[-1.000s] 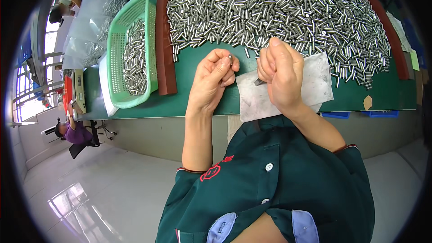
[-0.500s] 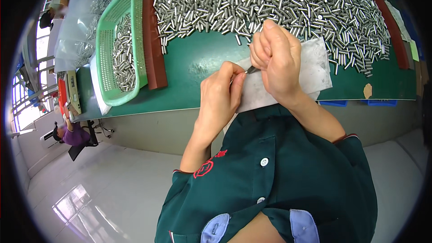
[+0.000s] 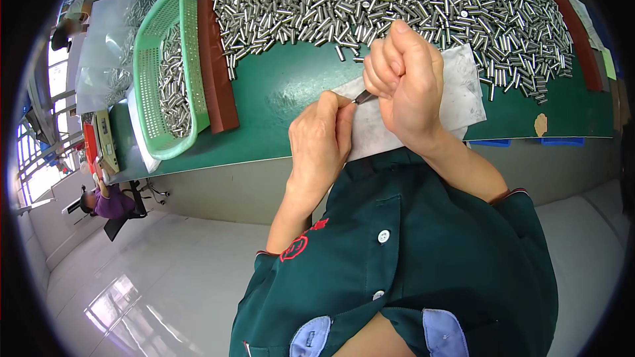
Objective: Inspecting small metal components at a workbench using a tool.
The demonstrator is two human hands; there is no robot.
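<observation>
My right hand [image 3: 411, 92] is closed in a fist round a small dark pointed tool [image 3: 364, 96]; its handle is hidden, so I cannot make out its exact kind. The tool's tip meets the fingertips of my left hand [image 3: 317, 137]. The left thumb and forefinger are pinched together, and whatever they hold is hidden between them. Both hands are over a smudged white cloth [image 3: 465, 89] at the table's near edge. Just beyond them, a wide pile of short shiny metal pins [image 3: 397, 3] spreads across the green tabletop [image 3: 278, 92].
Red-brown bars, one at the left [image 3: 218, 86] and one at the right [image 3: 587, 59], flank the pile. A green plastic basket [image 3: 147, 102] with metal pins stands left of the bar. Clear bags [image 3: 106, 43] lie beyond it. A person in purple [image 3: 114, 203] sits far left.
The view has shifted slightly. Both hands keep nearly the same pose, and more of the dark tool shows between them now.
</observation>
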